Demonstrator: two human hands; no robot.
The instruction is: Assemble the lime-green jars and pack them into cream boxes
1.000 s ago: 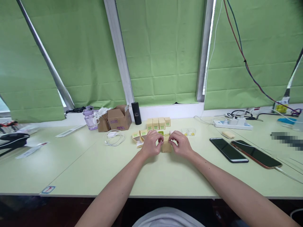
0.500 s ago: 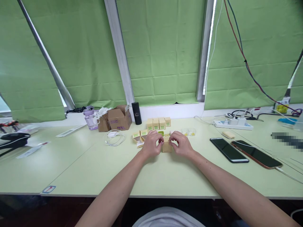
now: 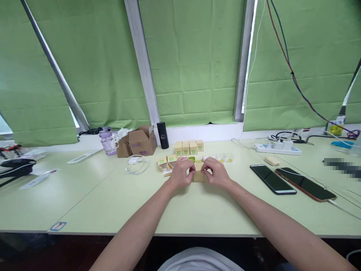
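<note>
A small tan cardboard box [image 3: 199, 176] stands on the table between my two hands. My left hand [image 3: 182, 172] pinches its upper left edge with thumb and fingertips. At the upper right edge, my right hand [image 3: 216, 171] grips in the same way. Just behind the box lies a green item [image 3: 192, 159], partly covered by my fingers. Two clear plastic cups [image 3: 225, 157] with yellow marks sit beyond my right hand. Left of my left hand are small open boxes [image 3: 167, 162] with green labels. Farther back, several closed boxes [image 3: 188, 147] stand in a row.
A brown carton [image 3: 142, 141], a black cylinder [image 3: 163, 135] and a purple bottle [image 3: 108, 142] stand at the back left. A white cable [image 3: 137, 164] lies coiled before them. Two phones [image 3: 273, 179] [image 3: 306, 184] and a power strip [image 3: 278, 148] are on the right.
Almost nothing differs. Both hands stay at the box's top edges, with only very slight finger movement.
</note>
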